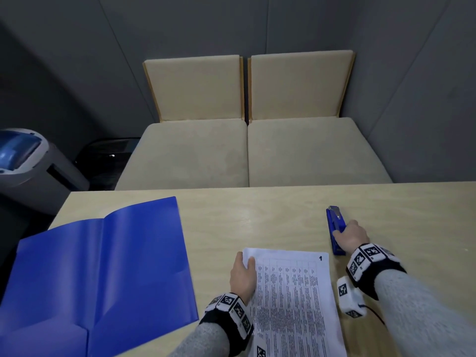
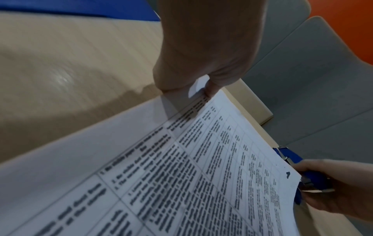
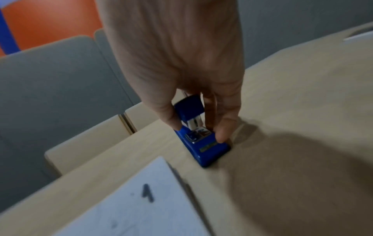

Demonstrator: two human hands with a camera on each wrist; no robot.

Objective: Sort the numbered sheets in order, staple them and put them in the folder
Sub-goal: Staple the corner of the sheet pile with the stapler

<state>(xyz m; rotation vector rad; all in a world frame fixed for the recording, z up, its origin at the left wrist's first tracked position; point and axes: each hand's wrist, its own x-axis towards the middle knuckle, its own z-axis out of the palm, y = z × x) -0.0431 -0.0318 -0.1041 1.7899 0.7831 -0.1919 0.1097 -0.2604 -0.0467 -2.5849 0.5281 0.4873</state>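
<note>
Your sheets lie stacked near you, page 1 on top, so sorting looks done. Your left hand pinches their far-left corner; your right hand grips the stapler. Stapling and filing in the open folder, left, remain.

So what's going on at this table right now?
A person is getting a stack of sheets ready to staple. The left hand pinches its far left corner, page 1 on top. The right hand grips the blue stapler, which rests on the table beside the stack. The blue folder lies open to the left.
</note>
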